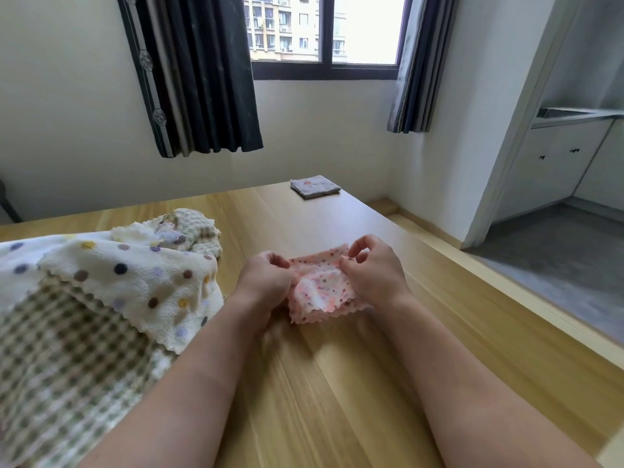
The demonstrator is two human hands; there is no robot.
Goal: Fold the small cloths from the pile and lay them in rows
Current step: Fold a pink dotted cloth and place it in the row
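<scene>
Pink cloth (pixel 322 288) at table (pixel 337 383) centre, right of the pile (pixel 101 292). Left hand (pixel 266 278) pinches its left edge, right hand (pixel 374 268) pinches its far right corner; both grips clenched on it. Folded grey cloth (pixel 315 186) far beyond the pile, at table's far edge.

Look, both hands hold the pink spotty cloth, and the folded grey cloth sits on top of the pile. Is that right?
Not quite. The left hand and right hand do hold the pink spotty cloth, but the folded grey cloth is not on the pile. The head view shows it lying alone at the far edge of the table.
</scene>
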